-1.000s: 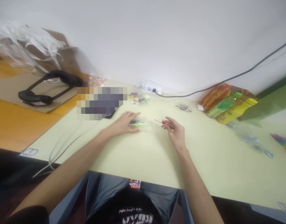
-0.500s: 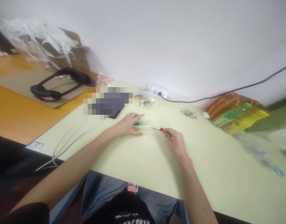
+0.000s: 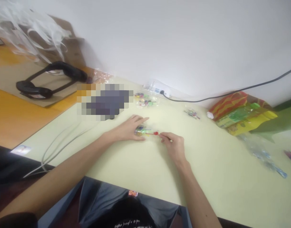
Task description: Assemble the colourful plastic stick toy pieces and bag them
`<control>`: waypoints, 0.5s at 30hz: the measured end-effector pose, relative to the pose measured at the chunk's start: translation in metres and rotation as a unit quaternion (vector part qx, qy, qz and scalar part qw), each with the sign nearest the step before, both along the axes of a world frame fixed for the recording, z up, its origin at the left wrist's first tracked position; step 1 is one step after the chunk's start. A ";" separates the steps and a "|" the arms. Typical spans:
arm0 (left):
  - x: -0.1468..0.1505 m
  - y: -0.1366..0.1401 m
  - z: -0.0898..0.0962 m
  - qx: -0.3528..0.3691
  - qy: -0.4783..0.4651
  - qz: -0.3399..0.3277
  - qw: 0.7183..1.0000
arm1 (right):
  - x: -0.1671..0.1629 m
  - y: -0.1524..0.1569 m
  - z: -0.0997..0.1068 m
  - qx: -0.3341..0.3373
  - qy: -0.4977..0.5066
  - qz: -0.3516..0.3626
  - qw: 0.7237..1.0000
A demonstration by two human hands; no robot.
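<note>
White wall (image 3: 174, 44) rises behind a pale worktop (image 3: 136, 167), with a socket strip (image 3: 157, 90) at its foot and bright packages (image 3: 240, 117) off to the right. Through the head camera, the only view I have, I see my left hand (image 3: 130, 129) laid near the middle, its grip released and spread, thumb and forefinger on either side of a clear packet (image 3: 142, 129) of colourful pieces; whether it presses on the packet I cannot tell. My right hand (image 3: 173, 144) has its grip pinched on a red stick (image 3: 150, 134), which points leftward, its far tip at the packet's near right edge. I judge the step in hand to be bringing the stick and the packet together. To me the next move calls for a steady left hand and fine aim with the stick, but I cannot make out the packet's mouth, nor whether the tip is inside or merely over it.
</note>
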State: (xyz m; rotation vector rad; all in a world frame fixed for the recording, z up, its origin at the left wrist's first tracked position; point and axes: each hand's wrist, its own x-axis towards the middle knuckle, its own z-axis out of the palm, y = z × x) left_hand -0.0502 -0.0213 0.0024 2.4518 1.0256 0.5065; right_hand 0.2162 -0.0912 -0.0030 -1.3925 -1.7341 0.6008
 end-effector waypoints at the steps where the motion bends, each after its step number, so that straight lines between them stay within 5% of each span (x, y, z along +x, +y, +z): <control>1: 0.001 -0.001 0.000 0.000 0.000 -0.001 1.000 | 0.000 0.001 -0.001 -0.004 -0.003 0.006 1.000; 6: 0.001 -0.001 0.002 -0.001 0.009 -0.005 1.000 | 0.003 0.003 -0.004 -0.036 -0.011 0.032 0.999; 15: 0.000 0.004 -0.004 0.000 -0.004 0.005 1.000 | 0.012 0.001 0.010 -0.045 0.088 -0.045 0.994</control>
